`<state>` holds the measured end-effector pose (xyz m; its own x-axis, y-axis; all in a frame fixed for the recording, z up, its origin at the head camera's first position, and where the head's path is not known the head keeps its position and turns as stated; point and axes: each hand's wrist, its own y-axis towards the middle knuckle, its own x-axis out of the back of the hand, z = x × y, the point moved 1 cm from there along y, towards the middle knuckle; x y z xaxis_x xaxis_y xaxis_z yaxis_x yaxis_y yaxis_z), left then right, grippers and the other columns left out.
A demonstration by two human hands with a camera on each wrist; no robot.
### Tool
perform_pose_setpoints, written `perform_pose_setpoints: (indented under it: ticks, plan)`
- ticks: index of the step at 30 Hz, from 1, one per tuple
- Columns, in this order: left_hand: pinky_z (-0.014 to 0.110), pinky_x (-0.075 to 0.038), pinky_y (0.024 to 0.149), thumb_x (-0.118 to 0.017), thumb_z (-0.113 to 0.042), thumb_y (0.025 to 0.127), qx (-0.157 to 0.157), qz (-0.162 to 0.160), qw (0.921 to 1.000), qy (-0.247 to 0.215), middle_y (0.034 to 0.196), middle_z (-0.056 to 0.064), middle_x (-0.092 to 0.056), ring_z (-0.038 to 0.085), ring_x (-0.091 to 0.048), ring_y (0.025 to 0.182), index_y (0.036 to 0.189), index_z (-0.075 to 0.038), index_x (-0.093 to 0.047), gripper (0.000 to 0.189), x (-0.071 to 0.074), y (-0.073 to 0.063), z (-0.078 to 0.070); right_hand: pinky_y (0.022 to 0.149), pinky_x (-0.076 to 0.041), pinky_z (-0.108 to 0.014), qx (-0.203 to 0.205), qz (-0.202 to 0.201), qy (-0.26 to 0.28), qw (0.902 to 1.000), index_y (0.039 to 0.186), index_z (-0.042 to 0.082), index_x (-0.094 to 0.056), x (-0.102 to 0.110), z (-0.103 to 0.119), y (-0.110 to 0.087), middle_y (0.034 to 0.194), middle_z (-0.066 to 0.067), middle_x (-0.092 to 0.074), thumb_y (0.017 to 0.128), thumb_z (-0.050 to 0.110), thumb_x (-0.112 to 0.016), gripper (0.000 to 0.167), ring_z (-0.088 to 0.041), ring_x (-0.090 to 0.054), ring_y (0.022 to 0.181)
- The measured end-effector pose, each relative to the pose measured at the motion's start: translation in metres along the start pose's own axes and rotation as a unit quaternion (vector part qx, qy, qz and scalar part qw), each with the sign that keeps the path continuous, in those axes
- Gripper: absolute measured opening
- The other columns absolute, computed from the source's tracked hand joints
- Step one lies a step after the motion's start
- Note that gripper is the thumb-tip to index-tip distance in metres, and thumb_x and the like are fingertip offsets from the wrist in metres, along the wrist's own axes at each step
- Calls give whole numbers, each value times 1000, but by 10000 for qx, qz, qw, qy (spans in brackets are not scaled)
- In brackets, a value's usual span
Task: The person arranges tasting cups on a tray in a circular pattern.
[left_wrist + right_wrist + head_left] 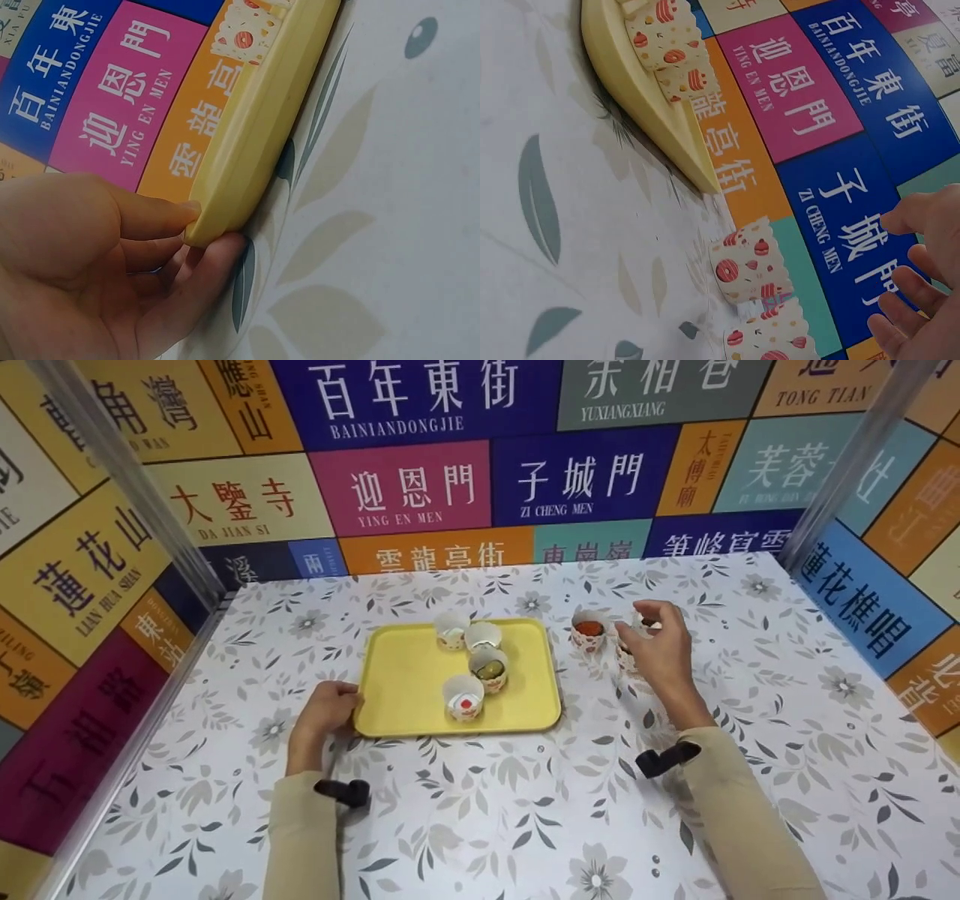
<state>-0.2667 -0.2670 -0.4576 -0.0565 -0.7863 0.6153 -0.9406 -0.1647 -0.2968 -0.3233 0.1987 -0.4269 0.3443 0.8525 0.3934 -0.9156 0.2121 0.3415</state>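
My left hand (328,718) pinches the left edge of a yellow tray (405,712) between thumb and fingers; the left wrist view shows the grip on the tray's corner. Several patterned paper baking cups stand on the tray. One cup (464,701) contains something with a red spot, another (490,671) something greenish. My right hand (664,649) hovers by the cups right of the tray, thumb and fingers apart and gently bent. Nothing shows between them in the right wrist view. A cup (588,634) with orange-red contents stands beside it; another cup (625,658) is partly hidden behind the hand.
A white tablecloth (465,810) printed with grey leaves and flowers lies under everything. Colourful panels (409,487) with Chinese lettering rise at the back and sides. Clear upright posts (172,510) stand at the corners. Each wrist wears a black strap (664,760).
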Motion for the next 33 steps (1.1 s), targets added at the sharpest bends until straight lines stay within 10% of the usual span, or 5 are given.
perform_pose_setpoints:
  ticks: [14,33]
  plan:
    - [28,-55,74,-48,-13,100,77,-56,9999,-99,132,30,-60,24,-65,97,136,11,-54,43,-1,2,4,114,-38,-47,-1396,825,-68,9867,150,4,-36,47,-32,18,153,-19,-41,89,46,-73,84,-34,-39,142]
    - [28,-55,77,-48,-12,100,-26,-75,9999,-123,130,30,-61,24,-66,96,134,11,-55,42,-2,0,2,119,-32,-52,-1461,2264,54,9630,151,3,-30,44,-66,17,159,-20,-35,86,44,-78,91,-39,-34,147]
